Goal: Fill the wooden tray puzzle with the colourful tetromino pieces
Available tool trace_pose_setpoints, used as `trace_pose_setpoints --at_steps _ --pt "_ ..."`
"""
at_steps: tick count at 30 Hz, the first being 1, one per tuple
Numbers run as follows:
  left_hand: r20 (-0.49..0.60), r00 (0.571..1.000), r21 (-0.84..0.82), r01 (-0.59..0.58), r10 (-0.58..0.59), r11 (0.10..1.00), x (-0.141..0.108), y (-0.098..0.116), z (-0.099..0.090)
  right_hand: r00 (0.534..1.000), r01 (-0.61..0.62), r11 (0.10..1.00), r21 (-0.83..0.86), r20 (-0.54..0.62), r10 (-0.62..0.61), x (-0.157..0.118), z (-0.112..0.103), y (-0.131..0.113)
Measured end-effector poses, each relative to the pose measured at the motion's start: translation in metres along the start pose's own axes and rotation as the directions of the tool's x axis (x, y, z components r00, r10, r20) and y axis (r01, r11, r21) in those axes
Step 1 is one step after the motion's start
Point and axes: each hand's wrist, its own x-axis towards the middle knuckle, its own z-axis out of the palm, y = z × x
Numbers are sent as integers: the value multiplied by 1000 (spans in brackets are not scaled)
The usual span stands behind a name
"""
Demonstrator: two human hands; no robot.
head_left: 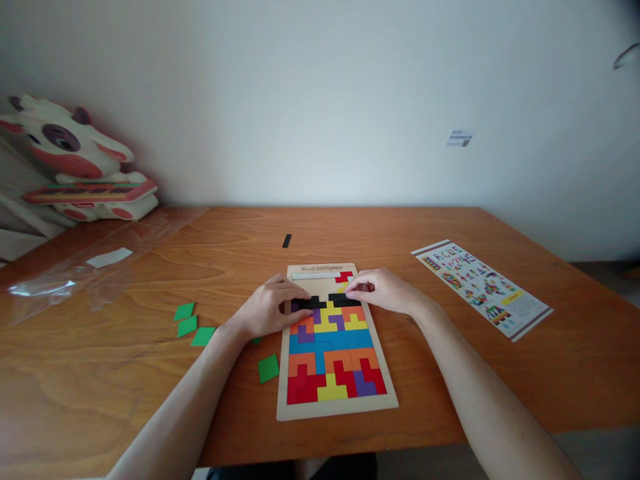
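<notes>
A wooden puzzle board [337, 403] lies flat before me, mostly filled with blocky colored pieces. My left hand [270, 308] rests over its upper left edge, thumb and forefinger apart and touching the pieces beside a black piece [316, 303]. At the upper right, my right hand [387, 291] has its fingertips pinched at another black piece [341, 301], which sits in the board. Red pieces [345, 276] lie in the top right corner. Bare wood shows between the two hands. The curled fingers of my right hand are partly hidden.
Several green squares [269, 368] lie left of the board, some near my left forearm. A black strip [287, 241] lies beyond it. A printed pattern sheet [483, 287] is on the right; clear plastic wrap [65, 288] and a cow-shaped toy keyboard [90, 193] are on the left.
</notes>
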Motion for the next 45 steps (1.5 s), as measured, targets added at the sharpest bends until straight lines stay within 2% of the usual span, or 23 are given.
trace_pose_setpoints --at_steps 9,12,16,22,26,31,38,42,45 --pt "-12 999 1 -38 38 999 1 0 1 998 46 997 -70 -48 -49 -1 -5 3" --pt "-10 999 -10 -40 40 999 2 2 0 996 48 998 -49 -75 -52 0 -1 -4" --pt "-5 999 -24 -34 34 999 2 3 -1 987 138 990 -39 -80 -140 3 9 -13" --pt "-8 1000 -31 -20 19 999 2 3 0 979 185 979 -87 -70 -191 5 16 -10" --pt "-4 1000 -25 -2 2 1000 3 5 0 973 182 977 -108 -124 -195 5 16 -7" --pt "-83 996 43 41 -37 998 4 5 1 970 140 985 -102 -183 -157 7 17 -4" --pt "-102 994 78 52 -44 996 2 2 3 958 71 986 -152 -266 -109 8 14 -2" --pt "-184 975 106 147 -126 983 2 -2 1 931 47 986 -160 -352 -101 10 18 5" --pt "-281 936 132 256 -211 958 0 -7 -5 896 26 995 -99 -440 -68 14 23 14"
